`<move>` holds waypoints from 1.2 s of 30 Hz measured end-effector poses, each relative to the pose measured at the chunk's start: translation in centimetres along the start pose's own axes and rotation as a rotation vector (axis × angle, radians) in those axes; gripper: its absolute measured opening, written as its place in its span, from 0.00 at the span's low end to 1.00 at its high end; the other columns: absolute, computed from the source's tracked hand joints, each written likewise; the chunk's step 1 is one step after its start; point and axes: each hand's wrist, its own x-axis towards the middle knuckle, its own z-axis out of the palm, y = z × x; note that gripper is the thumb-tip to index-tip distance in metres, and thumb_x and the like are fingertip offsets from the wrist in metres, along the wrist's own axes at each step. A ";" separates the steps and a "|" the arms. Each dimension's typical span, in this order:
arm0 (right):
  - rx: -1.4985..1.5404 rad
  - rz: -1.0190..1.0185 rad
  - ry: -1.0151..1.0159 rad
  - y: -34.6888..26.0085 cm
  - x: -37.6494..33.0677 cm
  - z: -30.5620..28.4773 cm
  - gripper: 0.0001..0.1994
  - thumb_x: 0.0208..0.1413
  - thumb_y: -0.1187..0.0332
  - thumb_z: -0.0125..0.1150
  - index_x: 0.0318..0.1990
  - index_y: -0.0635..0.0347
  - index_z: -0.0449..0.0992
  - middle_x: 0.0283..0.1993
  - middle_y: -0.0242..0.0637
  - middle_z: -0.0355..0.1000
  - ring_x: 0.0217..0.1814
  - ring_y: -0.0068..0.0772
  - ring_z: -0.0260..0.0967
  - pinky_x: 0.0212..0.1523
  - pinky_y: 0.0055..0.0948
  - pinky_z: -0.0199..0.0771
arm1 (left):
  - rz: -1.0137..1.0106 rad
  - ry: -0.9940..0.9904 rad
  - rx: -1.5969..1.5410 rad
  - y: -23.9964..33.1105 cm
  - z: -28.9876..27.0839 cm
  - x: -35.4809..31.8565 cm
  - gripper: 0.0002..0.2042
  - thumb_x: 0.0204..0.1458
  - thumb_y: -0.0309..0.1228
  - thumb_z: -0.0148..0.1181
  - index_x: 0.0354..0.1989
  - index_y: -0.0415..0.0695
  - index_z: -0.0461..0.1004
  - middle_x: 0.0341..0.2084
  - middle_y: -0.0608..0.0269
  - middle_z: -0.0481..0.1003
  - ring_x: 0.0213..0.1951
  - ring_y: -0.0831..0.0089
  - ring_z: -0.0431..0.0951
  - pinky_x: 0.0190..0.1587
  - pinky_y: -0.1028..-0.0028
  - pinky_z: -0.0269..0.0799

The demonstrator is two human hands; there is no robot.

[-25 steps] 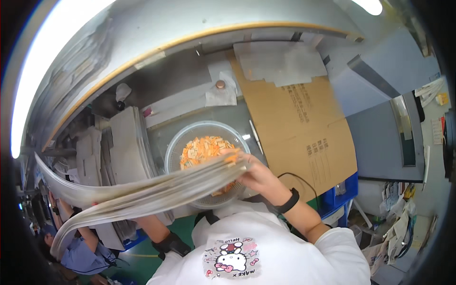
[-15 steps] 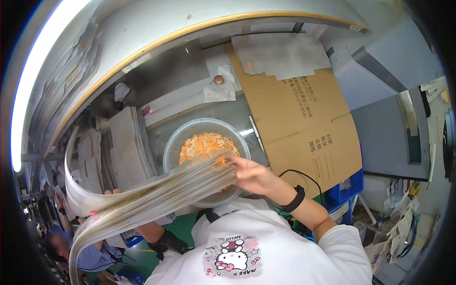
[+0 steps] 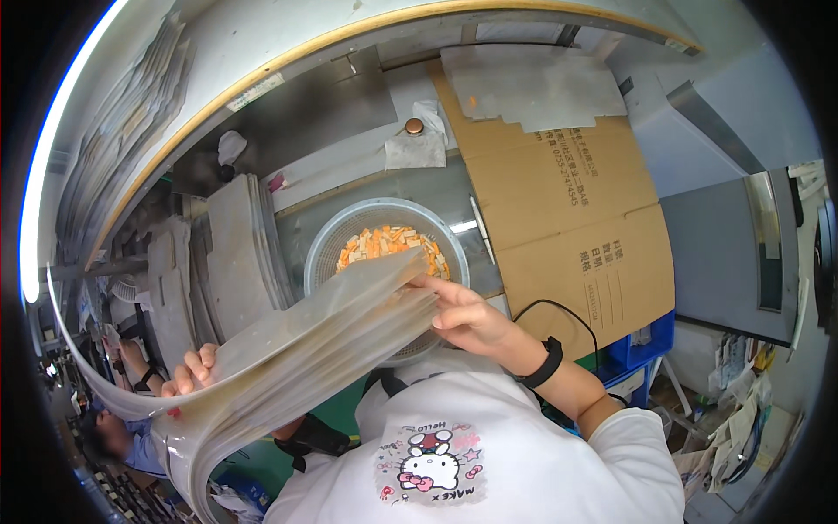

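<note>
A bundle of long, translucent plastic sheets [image 3: 305, 358] bends across my front, its right end over a round grey colander [image 3: 319, 271]. My left hand [image 3: 194, 371] is closed over the sheets' far edge toward the left, fingertips on top and thumb hidden. At their right end my right hand [image 3: 471, 319] pinches the sheet edges between thumb and fingers. The top sheet stands apart from those below at that end. Small orange and cream pieces [image 3: 380, 244] lie in the colander, partly hidden by the sheets. A small red spot shows on the bundle near my left hand.
Flattened cardboard [image 3: 559, 201] covers the bench to the right, with a grey sheet [image 3: 532, 87] on its far end. Stacked grey sheets [image 3: 240, 253] stand left of the colander. A blue crate [image 3: 646, 345] is at right. Another person [image 3: 122, 437] is at lower left.
The top sheet has lifted apart from the others near my right hand. More of my left hand's fingers shows over the edge. The sheets' curled left part has swung and spread out.
</note>
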 end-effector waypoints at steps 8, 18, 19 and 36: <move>0.068 -0.007 0.060 0.3 0.0 -0.2 0.26 0.38 0.76 0.48 0.51 0.67 0.53 0.51 0.40 0.55 0.53 0.29 0.51 0.54 0.25 0.47 | -0.046 -0.028 -0.035 0.7 -1.2 -0.3 0.15 0.38 0.32 0.60 0.33 0.41 0.65 0.26 0.61 0.63 0.37 0.68 0.65 0.43 0.58 0.64; 0.111 -0.012 0.076 0.4 0.0 0.2 0.22 0.38 0.77 0.47 0.47 0.66 0.58 0.47 0.40 0.58 0.50 0.29 0.54 0.52 0.24 0.50 | -0.037 -0.032 0.013 0.8 -1.2 -0.6 0.16 0.38 0.33 0.59 0.34 0.39 0.64 0.27 0.59 0.63 0.38 0.64 0.64 0.46 0.62 0.62; 0.088 -0.008 0.079 0.4 0.0 0.2 0.23 0.36 0.77 0.46 0.46 0.66 0.58 0.47 0.40 0.59 0.49 0.29 0.55 0.52 0.24 0.50 | -0.035 -0.031 0.014 0.8 -1.0 -0.7 0.16 0.38 0.33 0.59 0.34 0.39 0.64 0.27 0.59 0.63 0.38 0.64 0.64 0.46 0.62 0.62; -0.051 0.063 0.383 0.6 0.1 1.1 0.20 0.41 0.79 0.33 0.46 0.72 0.59 0.47 0.44 0.60 0.50 0.30 0.56 0.51 0.29 0.56 | -0.023 -0.119 0.056 1.4 0.0 -0.5 0.13 0.41 0.33 0.56 0.31 0.40 0.62 0.27 0.58 0.63 0.39 0.65 0.62 0.48 0.65 0.59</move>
